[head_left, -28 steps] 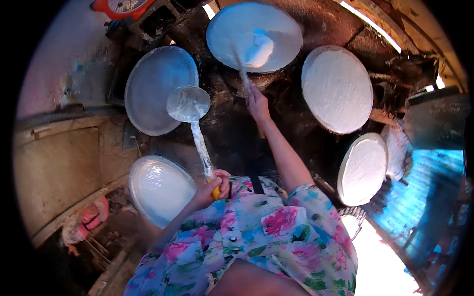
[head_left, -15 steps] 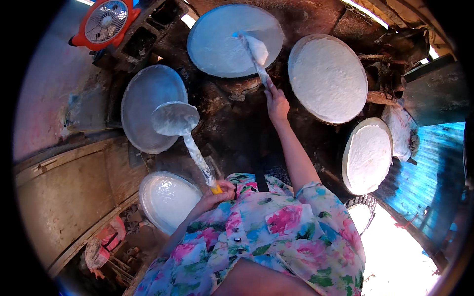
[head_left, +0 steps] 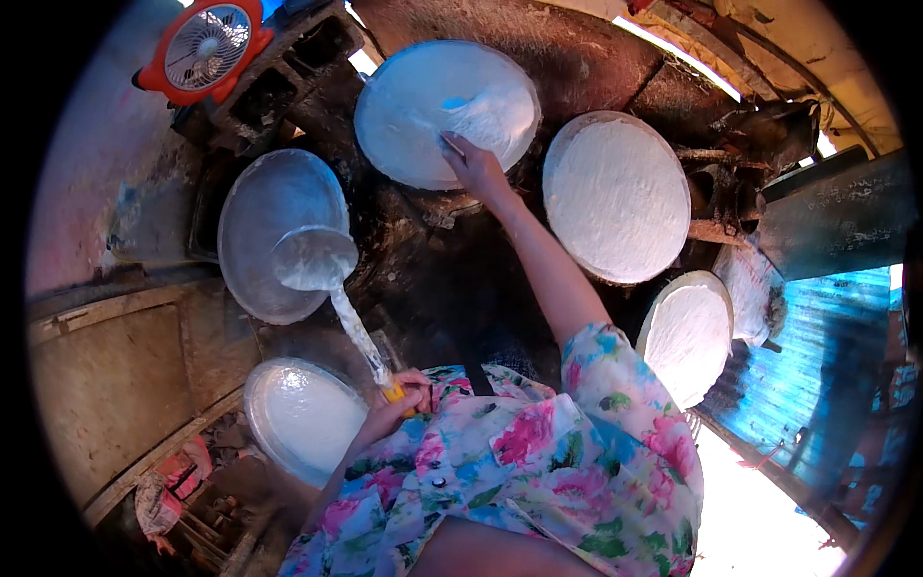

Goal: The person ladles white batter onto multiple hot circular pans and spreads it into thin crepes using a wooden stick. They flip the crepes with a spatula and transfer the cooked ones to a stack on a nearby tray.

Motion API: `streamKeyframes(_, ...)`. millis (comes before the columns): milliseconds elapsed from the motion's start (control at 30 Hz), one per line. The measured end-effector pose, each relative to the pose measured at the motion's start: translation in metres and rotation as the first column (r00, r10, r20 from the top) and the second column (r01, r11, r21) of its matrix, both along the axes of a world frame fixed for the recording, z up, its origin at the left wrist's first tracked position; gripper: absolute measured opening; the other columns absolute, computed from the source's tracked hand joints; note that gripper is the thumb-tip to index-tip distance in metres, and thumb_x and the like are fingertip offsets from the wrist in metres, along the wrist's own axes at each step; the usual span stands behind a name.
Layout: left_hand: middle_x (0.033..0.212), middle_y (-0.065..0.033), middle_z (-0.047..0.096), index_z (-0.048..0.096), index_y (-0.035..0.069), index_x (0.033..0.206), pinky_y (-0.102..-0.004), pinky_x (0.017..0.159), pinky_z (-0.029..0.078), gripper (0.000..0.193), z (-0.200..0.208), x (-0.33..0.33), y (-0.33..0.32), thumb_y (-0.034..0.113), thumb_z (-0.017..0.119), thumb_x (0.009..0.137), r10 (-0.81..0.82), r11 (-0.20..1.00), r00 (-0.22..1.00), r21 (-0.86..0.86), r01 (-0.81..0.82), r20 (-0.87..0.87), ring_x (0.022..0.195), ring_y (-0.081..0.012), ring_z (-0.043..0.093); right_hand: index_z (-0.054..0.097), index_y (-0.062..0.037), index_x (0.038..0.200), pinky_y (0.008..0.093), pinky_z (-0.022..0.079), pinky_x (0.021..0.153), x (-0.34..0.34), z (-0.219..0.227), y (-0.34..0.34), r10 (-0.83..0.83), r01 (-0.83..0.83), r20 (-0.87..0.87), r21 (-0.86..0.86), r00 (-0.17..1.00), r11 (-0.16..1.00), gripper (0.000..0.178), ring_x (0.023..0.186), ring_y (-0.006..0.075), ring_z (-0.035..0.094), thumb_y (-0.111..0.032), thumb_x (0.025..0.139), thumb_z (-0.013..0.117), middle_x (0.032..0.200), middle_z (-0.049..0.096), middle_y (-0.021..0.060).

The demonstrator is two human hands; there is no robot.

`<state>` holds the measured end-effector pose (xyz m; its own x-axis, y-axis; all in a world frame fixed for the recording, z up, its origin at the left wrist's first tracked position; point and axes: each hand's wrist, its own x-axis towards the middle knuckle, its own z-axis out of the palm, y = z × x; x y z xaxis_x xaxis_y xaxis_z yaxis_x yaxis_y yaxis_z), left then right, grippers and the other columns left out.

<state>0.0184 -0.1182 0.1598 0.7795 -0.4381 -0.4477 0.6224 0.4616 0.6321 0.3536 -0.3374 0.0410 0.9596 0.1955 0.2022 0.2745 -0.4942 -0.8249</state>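
My left hand [head_left: 402,394] is closed around the yellow end of a long-handled ladle [head_left: 317,258]. The ladle's round, white-smeared bowl hangs over the greyish round pan [head_left: 248,216] at left. My right hand [head_left: 476,168] reaches over the near side of the far round pan [head_left: 399,106], which is coated with white batter. Its fingers are closed on a white-coated paddle [head_left: 492,120], whose outline is blurred and blends into the batter. A small blue patch shows beside the paddle.
White layers cover the right pan [head_left: 615,197] and the lower-right pan [head_left: 687,337]. Glossy white liquid fills the lower-left pan [head_left: 303,418]. An orange fan [head_left: 207,46] stands at far left by hollow blocks [head_left: 264,101]. Blue corrugated sheeting [head_left: 827,327] is at right.
My right hand has moved left over the far pan, and the paddle has swept with it. The ladle stays over the left pan in my left hand. The whole view has shifted slightly.
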Motion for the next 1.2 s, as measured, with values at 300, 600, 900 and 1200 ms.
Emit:
streamKeyframes(300, 0.065, 0.0006, 0.043, 0.050, 0.004, 0.115, -0.0184, 0.038, 0.030, 0.021, 0.022, 0.060, 0.005, 0.011, 0.053, 0.096, 0.024, 0.983, 0.982, 0.183, 0.011, -0.187, 0.041, -0.0023, 0.033, 0.055, -0.0085, 0.129, 0.0398, 0.051, 0.084, -0.059, -0.021, -0.048, -0.496, 0.506, -0.118, 0.078, 0.860, 0.859, 0.038, 0.099, 0.0388, 0.064, -0.025, 0.095, 0.052, 0.111, 0.065, 0.0231)
streamKeyframes(600, 0.079, -0.0040, 0.048, 0.046, 0.006, 0.117, -0.0155, 0.038, 0.031, 0.026, 0.012, 0.086, -0.004, 0.027, 0.044, 0.102, 0.092, 0.983, 0.970, -0.134, -0.124, -0.227, 0.046, -0.0039, 0.038, 0.058, -0.0075, 0.127, 0.0346, 0.049, 0.089, -0.086, -0.035, -0.031, -0.458, 0.467, -0.091, 0.147, 0.884, 0.872, 0.036, 0.108, 0.0280, 0.064, -0.019, 0.093, 0.058, 0.117, 0.064, 0.0194)
streamKeyframes(900, 0.067, 0.0026, 0.038, 0.051, 0.006, 0.116, -0.0164, 0.036, 0.028, 0.027, -0.010, 0.162, -0.031, 0.027, 0.049, 0.100, 0.149, 0.989, 0.969, 0.047, -0.142, -0.198, 0.046, -0.0025, 0.034, 0.057, -0.0058, 0.128, 0.0347, 0.048, 0.091, -0.044, -0.015, -0.065, -0.401, 0.411, -0.168, 0.025, 0.900, 0.911, 0.035, 0.108, 0.0305, 0.062, -0.019, 0.095, 0.054, 0.118, 0.064, 0.0200)
streamKeyframes(1200, 0.069, 0.0014, 0.039, 0.049, 0.008, 0.111, -0.0168, 0.038, 0.027, 0.026, -0.028, 0.230, -0.047, 0.032, 0.051, 0.099, 0.300, 0.942, 0.944, 0.200, -0.271, -0.134, 0.048, -0.0034, 0.034, 0.046, -0.0121, 0.138, 0.0307, 0.051, 0.067, -0.103, 0.021, -0.067, -0.261, 0.317, -0.281, 0.174, 0.923, 0.932, 0.038, 0.076, 0.0197, 0.064, -0.018, 0.101, 0.043, 0.084, 0.065, 0.0120)
